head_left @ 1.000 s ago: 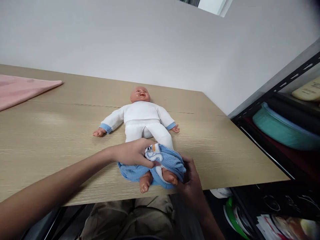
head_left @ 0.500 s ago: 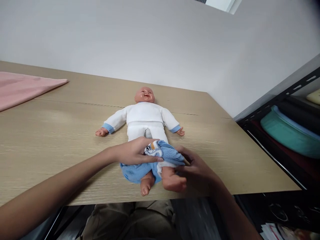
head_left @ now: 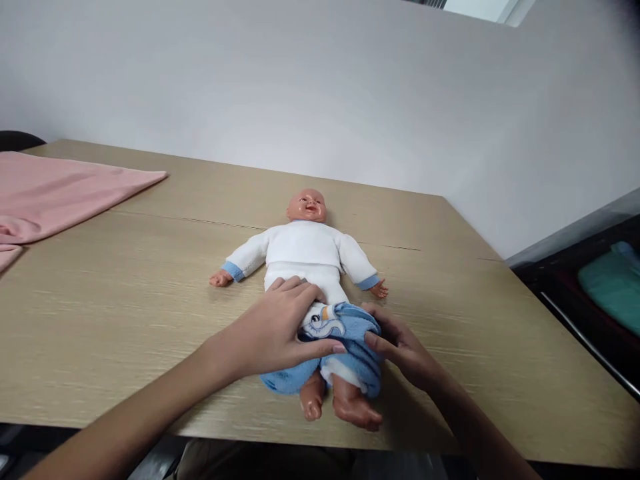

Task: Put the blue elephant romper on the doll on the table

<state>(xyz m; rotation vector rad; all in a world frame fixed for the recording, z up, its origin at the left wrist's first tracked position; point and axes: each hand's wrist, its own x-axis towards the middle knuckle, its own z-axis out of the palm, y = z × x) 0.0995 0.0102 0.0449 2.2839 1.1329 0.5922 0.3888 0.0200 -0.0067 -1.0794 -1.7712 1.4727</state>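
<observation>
While the doll (head_left: 305, 245) lies face-up, blue trousers (head_left: 357, 340) with a cartoon patch (head_left: 324, 325) ring its legs.
Left hand (head_left: 277, 327) spreads palm-down over its legs, grip unclear to me; right hand (head_left: 407, 350) pinches the trousers between thumb and fingers.

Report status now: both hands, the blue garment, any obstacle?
Left hand on blue garment, right hand at its side, thumb touching. Garment around doll's lower legs, both feet out. Pink cloth left, not blocking.

Lit softly, with pale glare on the counter (head_left: 155, 267), highlights on the doll's head (head_left: 307, 205), darkened at upper right.
</observation>
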